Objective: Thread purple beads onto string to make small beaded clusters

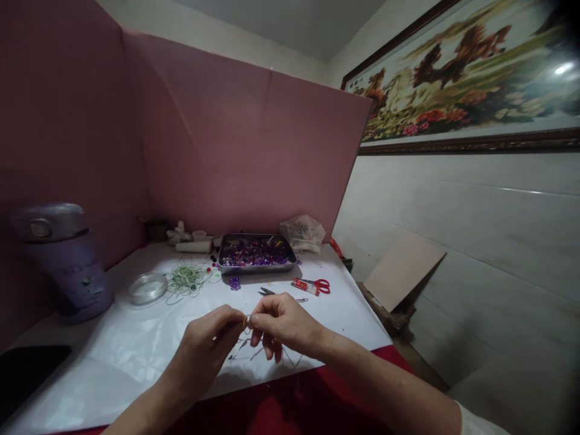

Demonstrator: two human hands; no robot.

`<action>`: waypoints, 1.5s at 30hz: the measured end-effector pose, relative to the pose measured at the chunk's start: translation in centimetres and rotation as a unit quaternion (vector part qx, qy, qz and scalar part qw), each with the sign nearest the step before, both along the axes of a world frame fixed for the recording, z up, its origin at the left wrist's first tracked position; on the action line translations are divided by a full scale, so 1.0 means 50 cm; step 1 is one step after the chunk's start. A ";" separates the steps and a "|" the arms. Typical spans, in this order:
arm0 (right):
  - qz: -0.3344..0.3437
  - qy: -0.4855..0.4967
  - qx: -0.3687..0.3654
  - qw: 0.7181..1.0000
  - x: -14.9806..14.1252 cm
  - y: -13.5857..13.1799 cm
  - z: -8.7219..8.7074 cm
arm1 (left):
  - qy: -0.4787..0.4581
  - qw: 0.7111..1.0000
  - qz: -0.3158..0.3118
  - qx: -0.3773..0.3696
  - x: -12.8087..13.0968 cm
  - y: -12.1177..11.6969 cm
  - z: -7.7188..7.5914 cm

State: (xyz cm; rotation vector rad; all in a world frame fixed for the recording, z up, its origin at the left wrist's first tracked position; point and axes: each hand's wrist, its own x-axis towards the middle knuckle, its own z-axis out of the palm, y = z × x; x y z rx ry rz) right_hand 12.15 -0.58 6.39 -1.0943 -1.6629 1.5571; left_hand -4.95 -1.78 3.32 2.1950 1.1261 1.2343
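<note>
Nearest is a red cloth [326, 393], which shows along the front edge of the white-covered bench [136, 356]. Above this edge, the left hand [203, 344] has its thumb and forefinger closed in a pinch on a small yellowish piece [247, 321]. The right hand [285, 326] meets it from the other side, thumb and forefinger also pinched at this piece, while its other fingers are loosely bent. The piece is so small that I cannot tell its exact form; it is held between the two hands, above the bench. Under them lie some thin strips [256, 355].

To the left stands a purple bottle [81, 278] with its lid on, so its content is hidden. Near it is a round clear dish [148, 288]; whether it contains something, I cannot tell. Just beside the dish lies a tangle of green thread [186, 278].

Beyond the hands, a purple bead cluster [234, 283] lies in front of a shallow metal tray [258, 270]. This tray is spread with many beads [258, 252], mostly purple. Red-handled scissors [322, 286] are to the right. Farther back are a small pale cup [199, 234] and, behind the tray's right corner, a clear plastic bag [302, 231], whose content is unclear.
</note>
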 end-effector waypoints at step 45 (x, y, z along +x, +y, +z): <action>-0.154 -0.184 0.474 0.847 -0.016 -0.045 -0.057 | -0.232 0.915 -0.001 -0.331 0.004 0.012 -0.001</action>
